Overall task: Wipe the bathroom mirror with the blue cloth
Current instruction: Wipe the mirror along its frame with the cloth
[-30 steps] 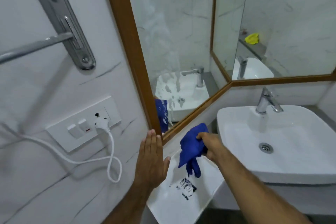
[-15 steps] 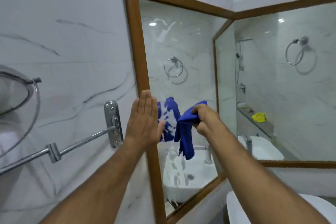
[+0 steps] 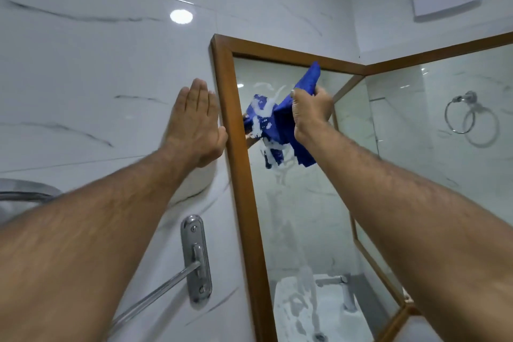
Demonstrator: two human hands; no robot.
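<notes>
The right hand [image 3: 311, 111] is clenched on the bunched cloth [image 3: 286, 125], gathered into a wad so it can press into the foam [image 3: 266, 108] smeared high on the mirror [image 3: 299, 203], just under the top of the frame [image 3: 244, 175]. The left hand [image 3: 194, 125] lies flat and open on the wall [image 3: 111, 78] beside the frame, likely bracing the reach.

Two bare forearms w/ visible hair, no sleeves; left hand [image 3: 195, 125], right hand [image 3: 311, 111] ungloved.
</notes>
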